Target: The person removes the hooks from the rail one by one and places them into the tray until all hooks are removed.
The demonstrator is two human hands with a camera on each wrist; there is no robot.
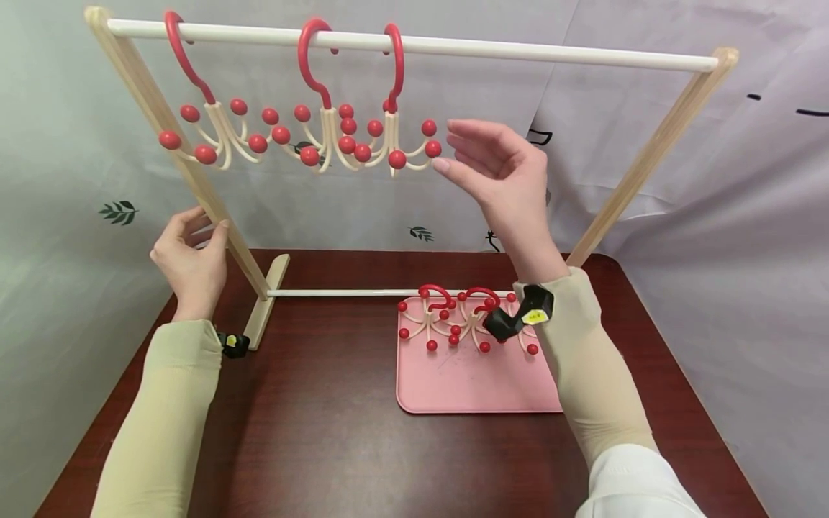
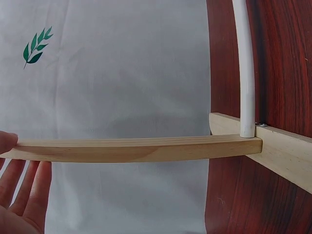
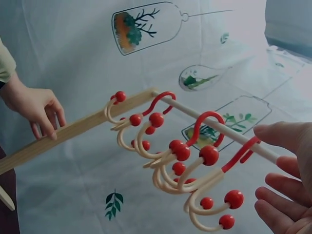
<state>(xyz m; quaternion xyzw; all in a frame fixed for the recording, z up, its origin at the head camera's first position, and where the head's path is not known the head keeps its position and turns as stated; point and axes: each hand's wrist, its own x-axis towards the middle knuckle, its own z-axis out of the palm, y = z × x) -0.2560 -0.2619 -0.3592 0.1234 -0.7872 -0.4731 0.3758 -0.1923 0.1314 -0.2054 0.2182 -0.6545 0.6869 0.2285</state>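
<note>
Sleeved right hand (image 1: 499, 169) hovers open at three o'clock of three hung hooks (image 1: 324, 137), left hand (image 1: 191, 259) steadying the rack post (image 1: 194, 180), two hooks (image 1: 453, 320) left on the tray (image 1: 466, 381).

Above the bench (image 1: 311, 432), the rack's top rail (image 1: 550, 52) is bare from the rightmost hanging hook (image 1: 393, 108) to its right end, beyond the right hand (image 1: 501, 176). Three hooks crowd the rail's left half. Under the rail, open air reaches down to the low crossbar (image 1: 337, 293). The pink tray (image 1: 473, 385) sits by the bench's right edge, with hooks heaped along its far rim; the front-left bench surface lies free.
</note>
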